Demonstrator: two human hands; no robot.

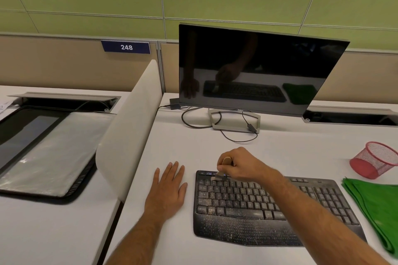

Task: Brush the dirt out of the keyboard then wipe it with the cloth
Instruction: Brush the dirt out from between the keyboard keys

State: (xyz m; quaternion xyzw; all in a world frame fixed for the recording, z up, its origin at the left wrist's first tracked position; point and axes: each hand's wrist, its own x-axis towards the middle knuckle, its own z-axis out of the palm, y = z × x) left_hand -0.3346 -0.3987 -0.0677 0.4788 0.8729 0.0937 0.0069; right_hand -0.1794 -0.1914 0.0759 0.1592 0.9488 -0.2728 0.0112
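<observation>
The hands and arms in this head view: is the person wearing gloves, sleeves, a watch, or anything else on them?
Nothing is worn that shows. The left hand and right hand are bare, without gloves, rings or a watch. Both forearms are bare up to the picture's edge, with no sleeves in sight.

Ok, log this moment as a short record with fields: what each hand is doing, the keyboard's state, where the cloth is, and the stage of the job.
right hand: right hand grips the brush, bristles at the keyboard's top left keys
left hand: left hand flat on the desk, left of the keyboard
keyboard: keyboard speckled with dirt
cloth: green cloth lies right of the keyboard, untouched
stage: brushing; wiping not yet done
</observation>
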